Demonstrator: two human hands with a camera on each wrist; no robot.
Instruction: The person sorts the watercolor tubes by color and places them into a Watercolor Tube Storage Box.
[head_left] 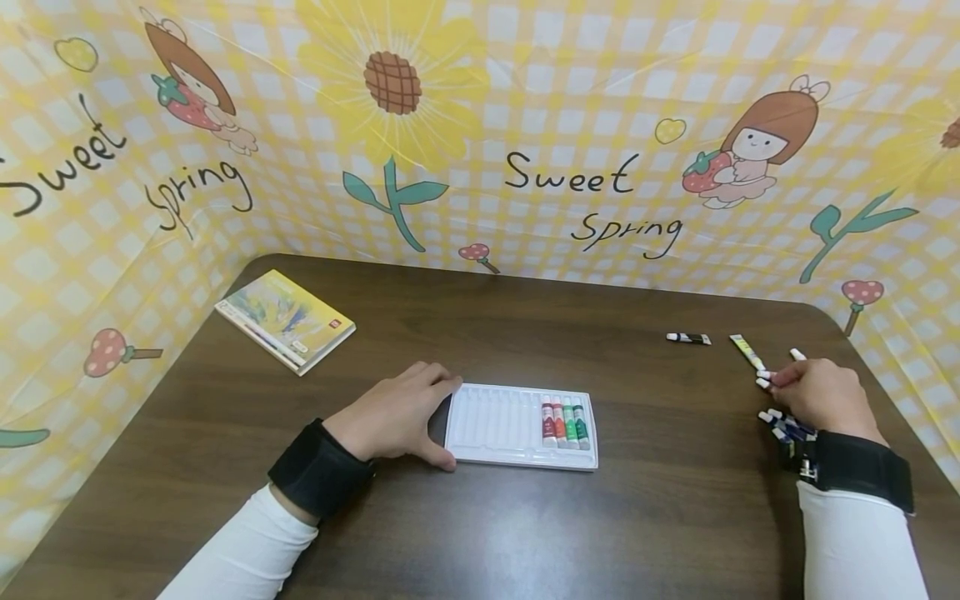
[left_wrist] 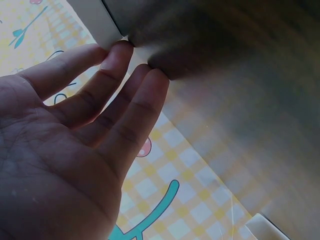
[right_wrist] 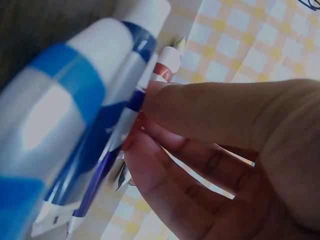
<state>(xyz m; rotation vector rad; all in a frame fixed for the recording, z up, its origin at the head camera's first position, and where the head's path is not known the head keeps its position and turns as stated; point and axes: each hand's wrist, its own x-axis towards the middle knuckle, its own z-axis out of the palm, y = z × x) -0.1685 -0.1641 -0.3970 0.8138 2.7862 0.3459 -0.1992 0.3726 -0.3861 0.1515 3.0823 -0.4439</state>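
Pinching red-banded tube [right_wrist: 163,71] with right hand [head_left: 828,398], right side of bench [head_left: 682,500]; left hand [head_left: 393,414], digits apart, touches white tray [head_left: 491,427].

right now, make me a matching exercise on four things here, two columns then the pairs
1 left hand
2 black-labelled paint tube
3 white plastic tray
4 right hand

a holds four tubes at its right end
b fingertips at a red-banded tube
c at the tray's left end
d lies just left of a yellow-labelled tube

Pairs: 1-c, 2-d, 3-a, 4-b
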